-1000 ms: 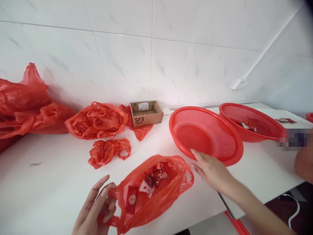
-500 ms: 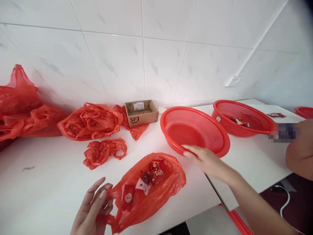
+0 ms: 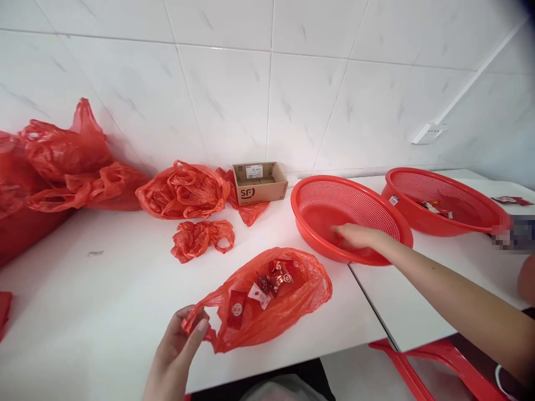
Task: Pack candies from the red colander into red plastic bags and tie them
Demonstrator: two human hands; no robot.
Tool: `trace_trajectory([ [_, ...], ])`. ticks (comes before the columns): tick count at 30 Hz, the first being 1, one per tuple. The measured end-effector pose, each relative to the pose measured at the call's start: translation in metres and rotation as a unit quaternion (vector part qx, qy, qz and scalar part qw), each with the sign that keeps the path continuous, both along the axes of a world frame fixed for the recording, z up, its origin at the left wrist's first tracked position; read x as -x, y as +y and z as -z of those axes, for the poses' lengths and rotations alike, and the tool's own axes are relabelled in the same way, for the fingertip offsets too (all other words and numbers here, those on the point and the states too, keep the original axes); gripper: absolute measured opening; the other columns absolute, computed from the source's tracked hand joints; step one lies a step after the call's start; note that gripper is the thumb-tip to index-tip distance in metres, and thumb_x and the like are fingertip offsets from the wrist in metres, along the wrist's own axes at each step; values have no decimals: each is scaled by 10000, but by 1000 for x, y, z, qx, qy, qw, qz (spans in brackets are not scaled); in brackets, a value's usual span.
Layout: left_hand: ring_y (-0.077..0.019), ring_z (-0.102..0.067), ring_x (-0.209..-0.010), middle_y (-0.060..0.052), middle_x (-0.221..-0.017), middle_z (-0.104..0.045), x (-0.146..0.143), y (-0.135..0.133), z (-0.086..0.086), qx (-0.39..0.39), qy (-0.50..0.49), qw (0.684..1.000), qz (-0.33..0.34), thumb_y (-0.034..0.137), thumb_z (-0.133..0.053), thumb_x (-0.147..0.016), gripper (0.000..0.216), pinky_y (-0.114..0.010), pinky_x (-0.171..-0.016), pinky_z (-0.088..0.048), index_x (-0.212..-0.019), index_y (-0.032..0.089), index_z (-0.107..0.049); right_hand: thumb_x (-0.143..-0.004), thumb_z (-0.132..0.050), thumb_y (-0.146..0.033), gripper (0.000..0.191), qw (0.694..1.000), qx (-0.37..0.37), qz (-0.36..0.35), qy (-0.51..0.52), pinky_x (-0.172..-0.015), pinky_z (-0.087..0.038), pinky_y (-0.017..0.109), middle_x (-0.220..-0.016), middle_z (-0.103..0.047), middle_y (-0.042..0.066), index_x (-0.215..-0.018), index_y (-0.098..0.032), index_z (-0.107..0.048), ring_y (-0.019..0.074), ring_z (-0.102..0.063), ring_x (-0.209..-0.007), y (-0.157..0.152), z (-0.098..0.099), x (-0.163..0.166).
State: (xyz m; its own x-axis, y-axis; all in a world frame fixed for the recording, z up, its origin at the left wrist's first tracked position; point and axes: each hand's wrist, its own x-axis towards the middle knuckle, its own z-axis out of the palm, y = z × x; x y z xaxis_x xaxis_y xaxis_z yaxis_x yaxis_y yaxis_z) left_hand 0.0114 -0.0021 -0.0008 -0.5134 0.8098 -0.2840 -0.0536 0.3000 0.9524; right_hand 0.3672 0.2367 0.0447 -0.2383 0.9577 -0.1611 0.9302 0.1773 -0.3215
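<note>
My left hand (image 3: 181,340) is closed on the handle of a red plastic bag (image 3: 267,326), thumb pressed over it. The bag lies with its mouth spread wide, showing several wrapped sweets: a red packet (image 3: 236,309), a white one (image 3: 259,296) and a shiny red one (image 3: 281,277). Down inside a red perforated plastic basket (image 3: 311,245) reaches my right hand (image 3: 355,235). Its fingertips are blurred and partly hidden, so whether they hold anything does not show.
Crumpled red plastic bags (image 3: 184,192) and a smaller one (image 3: 203,239) lie behind. A cardboard box (image 3: 261,192) stands by the tiled wall. Filled red bags (image 3: 67,150) are at left. A second basket (image 3: 418,214) holds a few wrappers, with another person's hand at its rim.
My right hand has gone from the basket's near rim down into it. My left fingers, loose beside the bag before, have closed on its handle. The view has shifted left.
</note>
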Motion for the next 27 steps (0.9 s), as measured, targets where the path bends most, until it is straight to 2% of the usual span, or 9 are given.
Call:
trace_trajectory([
  [2, -187, -545, -743, 4, -738, -590, 4, 2, 1, -13, -14, 1000, 5, 546, -694, -723, 340, -299, -716, -463, -777, 218, -626, -822, -577, -301, 82, 999, -11, -9, 30, -550, -433, 310, -699, -609, 17, -789, -227, -562, 170, -565, -587, -7, -17, 12],
  [5, -174, -501, -711, 6, -686, -520, 9, 7, 0, -39, -67, 996, 34, 551, -665, -759, 346, -300, -692, -465, -739, 207, -630, -880, -542, -395, 182, 977, -90, -32, 190, -670, -483, 304, -882, -642, 13, -995, -254, -535, 164, -620, -751, -40, -37, 52],
  [7, -155, -468, -686, 14, -661, -472, 8, 12, -4, -64, -111, 990, 53, 536, -630, -803, 336, -276, -659, -449, -730, 209, -620, -885, -556, -399, 200, 959, -69, -104, 252, -695, -496, 296, -885, -648, 8, -1028, -260, -543, 160, -625, -777, -68, -38, 88],
  [11, -116, -407, -597, 32, -646, -462, -1, 18, -23, -116, -155, 979, 68, 483, -622, -834, 258, -232, -560, -390, -874, 228, -634, -944, -470, -274, 216, 954, -67, -216, 198, -785, -507, 343, -1064, -635, 53, -1137, -269, -564, 191, -628, -892, -101, -21, 136],
  [14, -95, -381, -556, 46, -658, -467, -4, 17, -40, -114, -144, 980, 71, 467, -634, -830, 251, -212, -520, -345, -962, 254, -622, -962, -415, -220, 252, 958, -45, -270, 88, -799, -516, 364, -1024, -650, 66, -1114, -278, -608, 217, -639, -903, -106, -13, 130],
  [16, -90, -368, -553, 42, -674, -468, -2, 14, -48, -93, -135, 984, 77, 470, -636, -826, 242, -208, -505, -324, -902, 241, -621, -929, -497, -221, 247, 947, -21, -320, 12, -824, -523, 391, -1026, -664, 70, -1124, -288, -631, 246, -639, -934, -107, -13, 114],
  [19, -92, -354, -559, 31, -674, -458, 6, 8, -57, -61, -154, 982, 91, 468, -649, -809, 252, -209, -500, -323, -812, 218, -620, -838, -616, -202, 480, 934, -45, -349, -63, -893, -504, 473, -1258, -598, 103, -1299, -318, -559, 323, -587, -1074, -113, -14, 88],
  [24, -101, -352, -513, 34, -635, -458, 12, 3, -74, -38, -222, 970, 89, 419, -693, -774, 433, -215, -476, -334, -1181, 305, -600, -805, -356, 9, 775, 936, -99, -336, -32, -817, -515, 497, -1537, -325, 33, -1427, -453, -383, 334, -538, -1178, -126, -13, 74],
  [27, -107, -405, -520, 22, -637, -490, 13, 3, -79, -42, -241, 966, 86, 402, -731, -739, 540, -217, -469, -341, -1251, 323, -581, -731, -375, 42, 760, 932, -88, -349, -41, -791, -521, 487, -1532, -342, 7, -1295, -434, -557, 327, -574, -1121, -129, -8, 74],
])
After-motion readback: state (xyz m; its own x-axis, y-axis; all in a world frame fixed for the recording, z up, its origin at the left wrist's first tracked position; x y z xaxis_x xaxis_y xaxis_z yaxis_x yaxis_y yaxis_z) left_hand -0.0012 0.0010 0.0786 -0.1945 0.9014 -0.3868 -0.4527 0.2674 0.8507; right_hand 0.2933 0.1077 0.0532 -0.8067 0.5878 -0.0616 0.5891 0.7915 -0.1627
